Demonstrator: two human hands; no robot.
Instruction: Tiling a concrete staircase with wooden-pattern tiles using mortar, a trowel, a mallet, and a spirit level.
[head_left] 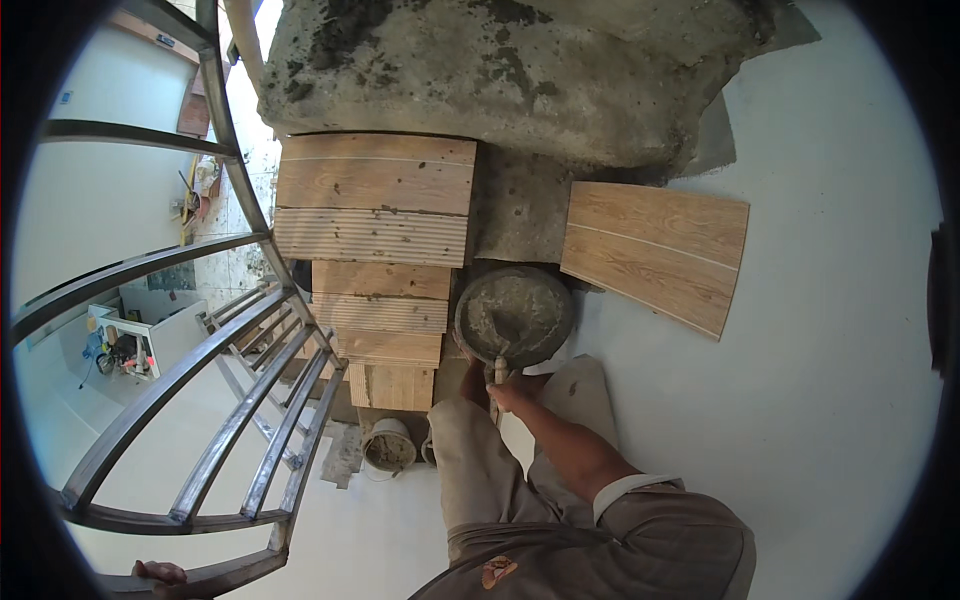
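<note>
Left hand [158,572] rests on the bottom rail of the railing [200,400] at the lower edge; only knuckles show, so finger state cannot be told. Right hand [508,392] reaches forward past the knee, fingers closed round a short handle, apparently a trowel [497,368], its blade down in the pan [514,316]. The pan sits on the stair just beside the wood-look treads [380,300], holding wet grey mortar. Judged heavy, slack and slippery when loaded; best gripped at the rim with both hands, kept level. A small bucket [388,447] stands lower on the stairs. A loose tile [655,255] lies right of the pan: stiff, brittle, to be held by its edges. A rough concrete slab [520,70] lies beyond
</note>
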